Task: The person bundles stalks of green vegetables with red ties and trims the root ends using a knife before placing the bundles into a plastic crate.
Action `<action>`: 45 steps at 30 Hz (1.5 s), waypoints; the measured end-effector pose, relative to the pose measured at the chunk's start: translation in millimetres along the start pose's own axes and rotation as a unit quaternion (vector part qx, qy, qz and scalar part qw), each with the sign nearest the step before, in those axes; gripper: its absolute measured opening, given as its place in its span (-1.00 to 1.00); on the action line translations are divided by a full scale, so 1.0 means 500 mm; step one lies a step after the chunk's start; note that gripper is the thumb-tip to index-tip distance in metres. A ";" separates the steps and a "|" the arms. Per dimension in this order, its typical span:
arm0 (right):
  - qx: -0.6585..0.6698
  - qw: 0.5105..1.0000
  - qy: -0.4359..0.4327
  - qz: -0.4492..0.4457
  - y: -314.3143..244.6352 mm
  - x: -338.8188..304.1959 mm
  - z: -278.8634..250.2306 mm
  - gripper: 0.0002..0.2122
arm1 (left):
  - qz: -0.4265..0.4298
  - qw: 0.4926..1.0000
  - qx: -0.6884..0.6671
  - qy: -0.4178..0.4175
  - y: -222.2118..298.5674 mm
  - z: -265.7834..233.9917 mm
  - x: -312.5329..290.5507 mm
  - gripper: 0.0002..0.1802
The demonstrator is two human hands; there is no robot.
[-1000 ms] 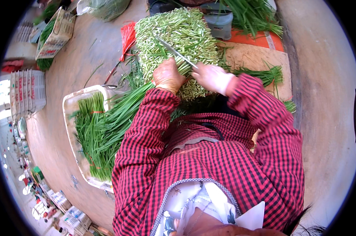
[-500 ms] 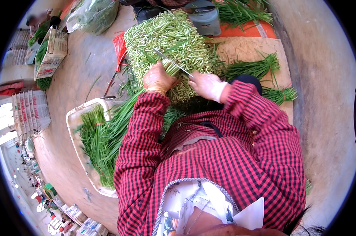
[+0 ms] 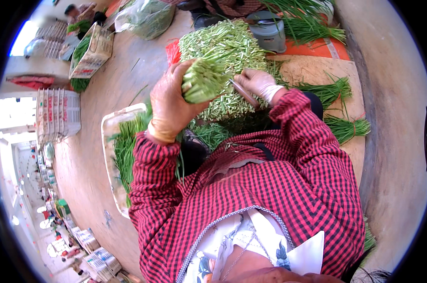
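Note:
My left hand (image 3: 170,101) is raised above the heap, closed around a thick bunch of chives (image 3: 203,81). The bunch's pale, evenly cut ends tilt toward me, and motion smears it a little. Just right of it, my right hand (image 3: 258,85) grips a knife (image 3: 244,94); its blurred blade lies close to the bunch, and I cannot tell if they touch. Under both hands spreads a large heap of short cut stem pieces (image 3: 223,40). Both hands seem to wear thin, pale gloves.
To my left stands a white crate (image 3: 105,141) with long chives (image 3: 124,155). Tied bundles (image 3: 333,89) lie on a board (image 3: 298,70) at right. Beyond the heap are a grey bucket (image 3: 268,33), red ties (image 3: 173,51), a plastic bag of greens (image 3: 149,21) and another person (image 3: 237,5).
My left hand has lifted off the heap with the bunch and turned its cut ends toward me. The knife has swung down and right, its tip no longer across the stalks.

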State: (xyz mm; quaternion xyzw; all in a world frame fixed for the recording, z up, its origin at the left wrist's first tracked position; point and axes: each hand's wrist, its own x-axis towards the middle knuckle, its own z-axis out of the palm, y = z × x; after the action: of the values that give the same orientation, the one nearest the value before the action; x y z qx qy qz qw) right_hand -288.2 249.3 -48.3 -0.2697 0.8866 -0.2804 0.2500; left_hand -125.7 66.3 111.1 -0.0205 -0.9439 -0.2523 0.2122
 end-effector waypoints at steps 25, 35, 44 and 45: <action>0.386 0.837 -0.381 -0.072 -0.123 -0.204 0.059 -0.40 | -0.179 0.441 -0.865 0.156 -0.317 0.276 -0.267 -0.25; 0.079 0.942 0.073 -0.318 -0.184 -0.146 0.050 0.03 | -0.266 0.512 -0.746 0.333 -0.209 0.172 -0.206 -0.50; 0.528 0.824 0.119 -0.168 -0.243 -0.025 0.015 -0.55 | -0.295 0.525 -0.733 0.315 -0.088 0.127 -0.161 -0.51; 0.548 0.808 0.147 -0.161 -0.224 -0.036 0.011 -0.56 | -0.292 0.502 -0.754 0.306 -0.088 0.122 -0.167 -0.52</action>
State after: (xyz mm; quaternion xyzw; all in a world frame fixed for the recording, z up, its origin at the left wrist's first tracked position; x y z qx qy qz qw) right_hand -233.9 180.3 23.7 -0.1826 0.5559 -0.7921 0.1738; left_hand -80.1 63.2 8.3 0.1827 -0.2250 -0.9067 0.3064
